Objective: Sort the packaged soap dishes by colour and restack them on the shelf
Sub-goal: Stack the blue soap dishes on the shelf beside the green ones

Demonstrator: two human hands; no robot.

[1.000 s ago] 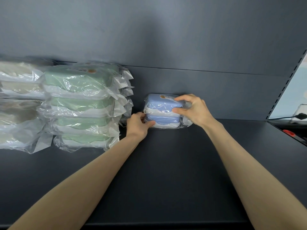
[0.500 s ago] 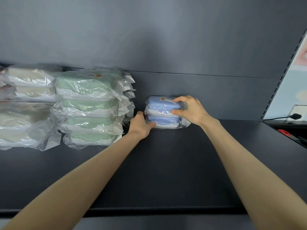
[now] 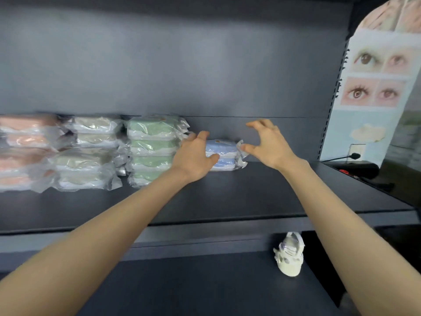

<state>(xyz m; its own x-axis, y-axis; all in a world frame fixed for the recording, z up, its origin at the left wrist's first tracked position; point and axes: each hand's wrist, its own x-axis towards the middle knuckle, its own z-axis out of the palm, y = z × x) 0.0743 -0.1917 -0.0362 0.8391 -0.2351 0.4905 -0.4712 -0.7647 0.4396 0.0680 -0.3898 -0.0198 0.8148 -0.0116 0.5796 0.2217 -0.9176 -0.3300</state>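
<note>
1. Two blue packaged soap dishes [image 3: 225, 153] are stacked one on the other on the shelf [image 3: 250, 192]. They are set against the back panel [image 3: 227, 76], just to the right of the green stack [image 3: 152, 151].
2. The left part of the blue pair is covered by the left hand [image 3: 193, 156]. Its fingers [image 3: 201, 136] are held nearly straight and pointed toward the back panel. The thumb is laid against the front of the blue packs, and nothing is gripped.
3. The right hand [image 3: 270, 142] is held just right of the blue pair, its fingers [image 3: 258, 124] spread wide and slightly hooked, with nothing in them. The thumb tip is seen at the crinkled wrapper end, but whether it touches cannot be told.
4. The green stack is made up of four packs, and its wrapper ends are close to the left hand.
5. Further left a beige stack [image 3: 91, 153] is placed, and beyond it a pink stack [image 3: 25, 153] is cut off by the picture's left edge. Both are blurred.
6. On the lower shelf [image 3: 182, 288] a pale wrapped item [image 3: 289, 256] is stood alone, just beside the right forearm.
7. To the right of the shelving a poster [image 3: 376, 76] printed with eyes is seen, with a black plug [image 3: 354, 156] below it.
</note>
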